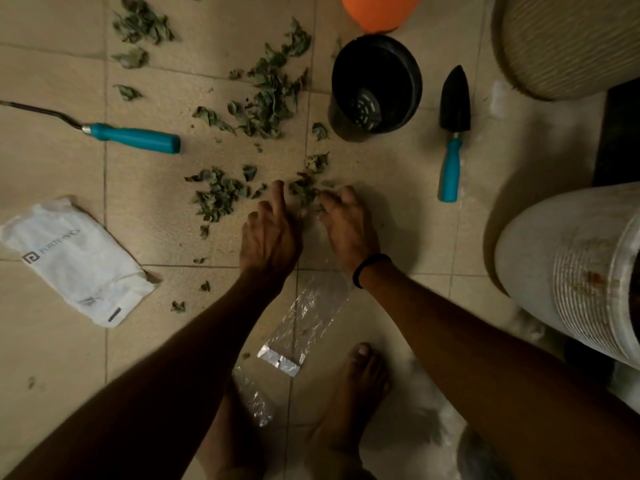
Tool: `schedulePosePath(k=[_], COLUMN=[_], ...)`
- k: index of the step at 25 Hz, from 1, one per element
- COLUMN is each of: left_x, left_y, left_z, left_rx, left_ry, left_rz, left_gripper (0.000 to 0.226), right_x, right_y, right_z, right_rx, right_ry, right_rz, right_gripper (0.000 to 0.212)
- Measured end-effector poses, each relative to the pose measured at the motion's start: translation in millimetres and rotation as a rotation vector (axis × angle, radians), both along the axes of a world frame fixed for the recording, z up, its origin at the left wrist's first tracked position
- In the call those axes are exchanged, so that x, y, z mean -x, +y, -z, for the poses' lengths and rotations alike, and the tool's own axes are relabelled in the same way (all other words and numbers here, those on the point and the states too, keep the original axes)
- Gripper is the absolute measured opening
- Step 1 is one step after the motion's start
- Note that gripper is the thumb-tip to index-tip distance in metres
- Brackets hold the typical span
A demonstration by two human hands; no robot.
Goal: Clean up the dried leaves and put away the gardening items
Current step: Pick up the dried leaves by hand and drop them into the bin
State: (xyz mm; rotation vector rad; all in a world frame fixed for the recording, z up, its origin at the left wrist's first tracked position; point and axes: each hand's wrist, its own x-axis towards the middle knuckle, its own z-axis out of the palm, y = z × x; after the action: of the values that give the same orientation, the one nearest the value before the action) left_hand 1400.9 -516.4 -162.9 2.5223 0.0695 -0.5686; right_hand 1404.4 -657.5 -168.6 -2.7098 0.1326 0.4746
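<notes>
Dried green leaves lie scattered over the tiled floor, in several clumps. My left hand and my right hand rest on the floor on either side of a small pile of leaves, fingers touching it. An empty black plastic pot lies tipped just beyond. A black trowel with a teal handle lies to its right. A teal-handled fork tool lies at the left. A clear plastic bag lies flat under my wrists.
A white printed pouch lies at the left. An orange pot stands at the top edge. A large ribbed planter and a white bucket stand on the right. My bare foot is below the clear bag.
</notes>
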Motion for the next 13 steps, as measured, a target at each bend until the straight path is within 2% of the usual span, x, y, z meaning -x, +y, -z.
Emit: schedulePosePath(k=[3, 6, 10, 13], left_x=[-6, -19, -24, -22], left_y=[-3, -4, -5, 8], left_z=[7, 16, 16, 16], left_rx=[-0.181, -0.241, -0.270, -0.153], left_ry=[-0.087, -0.123, -0.111, -0.097], left_rz=[0.188, 0.227, 0.308, 0.293], left_gripper=[0.072, 0.074, 0.051, 0.038], right_x=[8, 6, -5, -22], right_y=[1, -2, -16, -23], right_z=[5, 7, -1, -8], right_rx=[-0.034, -0.123, -0.190, -0.216], right_ry=[-0.141, -0.149, -0.115, -0.113], right_rz=[-0.021, 0.197, 0.426, 0.447], right_gripper=[0.015, 0.016, 0.017, 0.017])
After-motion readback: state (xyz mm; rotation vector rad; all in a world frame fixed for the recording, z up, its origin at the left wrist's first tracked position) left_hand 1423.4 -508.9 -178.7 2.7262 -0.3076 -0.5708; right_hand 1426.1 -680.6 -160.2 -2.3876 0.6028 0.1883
